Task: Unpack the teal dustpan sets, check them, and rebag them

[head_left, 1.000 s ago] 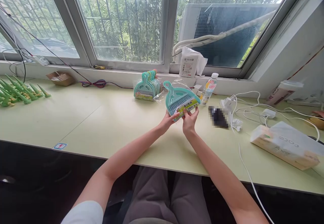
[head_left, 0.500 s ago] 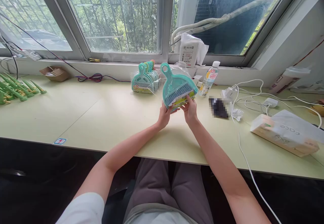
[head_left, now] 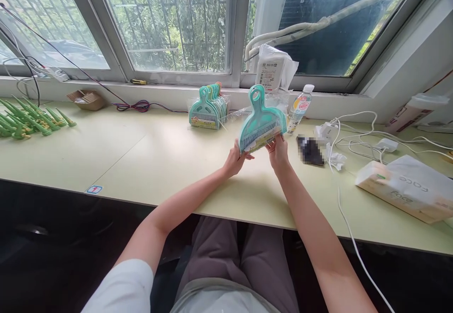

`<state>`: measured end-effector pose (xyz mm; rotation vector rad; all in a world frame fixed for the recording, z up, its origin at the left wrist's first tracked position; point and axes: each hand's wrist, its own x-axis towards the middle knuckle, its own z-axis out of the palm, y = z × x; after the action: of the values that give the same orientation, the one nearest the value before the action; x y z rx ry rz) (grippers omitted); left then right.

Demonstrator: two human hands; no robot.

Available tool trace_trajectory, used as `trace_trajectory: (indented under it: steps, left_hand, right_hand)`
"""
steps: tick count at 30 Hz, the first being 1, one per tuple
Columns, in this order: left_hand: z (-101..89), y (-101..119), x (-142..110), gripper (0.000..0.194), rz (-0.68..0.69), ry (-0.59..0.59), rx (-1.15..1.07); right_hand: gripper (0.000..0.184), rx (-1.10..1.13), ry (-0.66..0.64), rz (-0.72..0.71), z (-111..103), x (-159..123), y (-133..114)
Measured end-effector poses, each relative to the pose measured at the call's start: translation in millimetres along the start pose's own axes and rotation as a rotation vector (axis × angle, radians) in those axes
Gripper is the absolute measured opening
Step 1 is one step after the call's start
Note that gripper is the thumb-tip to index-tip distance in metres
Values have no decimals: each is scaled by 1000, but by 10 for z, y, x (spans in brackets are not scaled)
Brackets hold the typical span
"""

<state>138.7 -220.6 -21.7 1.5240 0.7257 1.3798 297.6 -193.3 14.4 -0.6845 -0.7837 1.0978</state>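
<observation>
A teal dustpan and brush set (head_left: 261, 119) in clear plastic wrap is held up over the table, its looped handle pointing upward. My left hand (head_left: 235, 160) grips its lower left corner, and my right hand (head_left: 279, 152) grips the lower right edge. Grey bristles and a printed yellow-green card show across its lower part. Just left of it, a row of similar wrapped dustpan sets (head_left: 205, 110) stands upright on the table near the wall.
To the right stand a drink bottle (head_left: 300, 107), a blurred dark object (head_left: 310, 150), a tissue pack (head_left: 403, 188) and white cables (head_left: 357, 138). Far left lie green pointed pieces (head_left: 31, 117) and an open cardboard box (head_left: 86, 100). A white package (head_left: 271, 70) stands on the windowsill.
Both hands have shifted the dustpan set slightly right, and it now looks more upright. The camera view has turned a little, so the background sits further right.
</observation>
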Motion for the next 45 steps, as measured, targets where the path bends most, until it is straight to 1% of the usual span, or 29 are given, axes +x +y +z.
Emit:
trace_trajectory:
  steps: [4,7,12,14,16,18,20,22,24,26,28,31,36,39,45]
  left_hand:
    - [-4,-36,-4,55,26,7,19]
    - [12,-23,-17,51,44,15,11]
    - [22,54,-38,51,31,119,-13]
    - [14,71,-38,51,36,138,-16]
    - [-1,69,-32,52,25,136,-1]
    - [-13,58,-26,53,-2,117,33]
    - [-12,61,-28,56,-5,130,69]
    - [8,97,-44,63,43,205,68]
    - [41,169,-73,78,119,274,36]
    - [77,250,-104,91,175,295,2]
    - [103,311,-125,96,194,322,-11]
    - [108,330,-128,96,207,391,8]
    - [80,239,-102,85,297,368,127]
    - [83,198,-88,80,340,379,193]
    - [90,189,-55,74,358,497,272]
  right_hand:
    - [40,14,-26,27,-29,27,8]
    - [40,-4,-56,30,-30,22,-16]
    - [35,33,-207,26,29,-58,-60]
    - [32,38,-276,42,49,-97,-47]
    - [36,37,-308,56,55,-121,-11]
    - [41,45,-278,47,48,-127,33]
    - [42,54,-230,27,37,-120,67]
    - [41,54,-199,13,37,-116,80]
    - [42,50,-175,2,53,-122,76]
    - [42,49,-156,-19,78,-136,63]
    - [42,56,-148,-42,98,-149,52]
    - [45,58,-139,-62,109,-160,48]
    - [47,37,-141,-66,120,-174,72]
    - [47,43,-140,-65,131,-184,98]
    - [44,24,-142,-48,157,-198,135]
